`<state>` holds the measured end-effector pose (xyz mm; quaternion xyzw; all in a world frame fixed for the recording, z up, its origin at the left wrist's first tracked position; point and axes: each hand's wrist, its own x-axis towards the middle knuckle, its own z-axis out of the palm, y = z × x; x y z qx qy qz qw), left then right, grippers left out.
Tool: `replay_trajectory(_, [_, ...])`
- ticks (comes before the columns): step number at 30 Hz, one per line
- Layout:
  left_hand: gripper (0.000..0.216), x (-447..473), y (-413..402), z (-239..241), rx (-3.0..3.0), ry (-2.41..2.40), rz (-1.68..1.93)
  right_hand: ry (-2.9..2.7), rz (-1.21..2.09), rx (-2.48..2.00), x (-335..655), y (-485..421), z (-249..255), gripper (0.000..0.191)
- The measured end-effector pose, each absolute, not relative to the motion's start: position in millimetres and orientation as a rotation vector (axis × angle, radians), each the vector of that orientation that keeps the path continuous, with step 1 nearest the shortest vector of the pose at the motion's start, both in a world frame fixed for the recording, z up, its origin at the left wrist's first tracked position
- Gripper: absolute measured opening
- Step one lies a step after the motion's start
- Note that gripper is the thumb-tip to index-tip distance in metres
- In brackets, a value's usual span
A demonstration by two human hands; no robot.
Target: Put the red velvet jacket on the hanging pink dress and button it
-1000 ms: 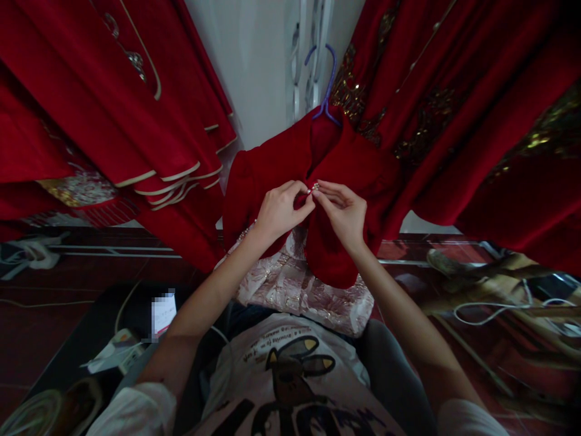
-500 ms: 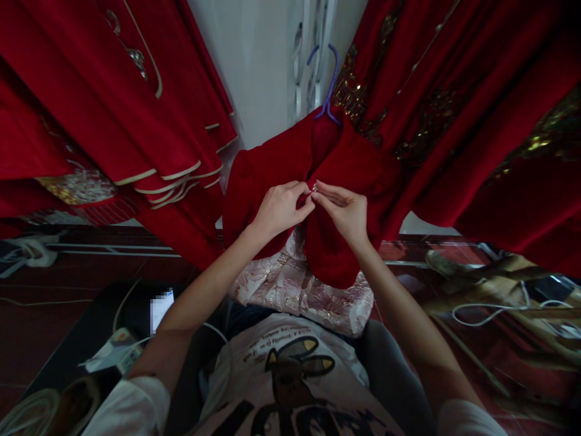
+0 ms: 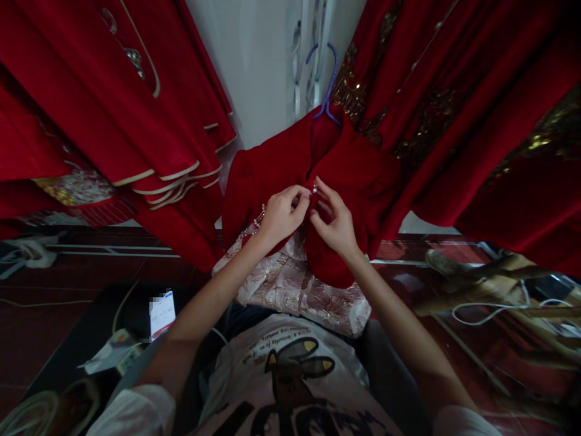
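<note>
A short red jacket (image 3: 267, 162) hangs in front of me on a purple hanger (image 3: 327, 100), its lower part over my lap. My left hand (image 3: 285, 212) pinches the jacket's front edge at the middle, thumb against fingers. Right beside those fingertips sits a small shiny button (image 3: 315, 186). My right hand (image 3: 334, 219) has its fingertips at the button, while its thumb stands apart from the fingers. A beaded trim (image 3: 259, 218) shows on the jacket next to my left wrist. Below lies a pale pink quilted cloth (image 3: 295, 284) across my lap.
Red garments with pale edging (image 3: 181, 121) hang on the left. More red garments with gold sequins (image 3: 436, 115) hang on the right. A lit phone (image 3: 162, 315) and a power strip (image 3: 124, 351) lie at my left. Cables and wooden pieces (image 3: 490, 281) are on the right.
My right thumb has come away from its fingers, which have opened out beside the button. My left hand has shifted slightly down, uncovering the beaded trim by its wrist.
</note>
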<state>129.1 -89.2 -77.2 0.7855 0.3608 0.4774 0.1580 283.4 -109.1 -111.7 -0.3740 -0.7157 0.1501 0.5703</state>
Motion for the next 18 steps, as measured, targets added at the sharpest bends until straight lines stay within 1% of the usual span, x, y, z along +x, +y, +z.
replay_trajectory(2, [0.03, 127, -92, -82, 2.058, 0.95, 1.346, -1.812, 0.157, -0.974, 279, -115, -124, 0.089])
replay_trajectory(3, [0.033, 125, -94, -83, 1.987, 0.91, 1.328, -1.859, 0.062, -1.037, 276, -116, -132, 0.094])
replay_trajectory(5, [0.036, 122, -97, -83, 1.895, 0.87, 1.306, -1.89, -0.08, -1.156, 273, -114, -148, 0.093])
replay_trajectory(9, [0.04, 115, -102, -83, 1.81, 0.873, 1.289, -1.761, -0.204, -1.219, 278, -101, -177, 0.072])
replay_trajectory(12, [0.041, 110, -105, -85, 1.8, 0.864, 1.268, -1.659, -0.19, -1.138, 293, -97, -185, 0.057])
replay_trajectory(15, [0.04, 107, -106, -88, 1.825, 0.903, 1.288, -1.578, -0.099, -1.069, 312, -105, -177, 0.046])
replay_trajectory(18, [0.042, 107, -107, -89, 1.879, 0.915, 1.246, -1.493, -0.109, -1.043, 328, -119, -151, 0.021])
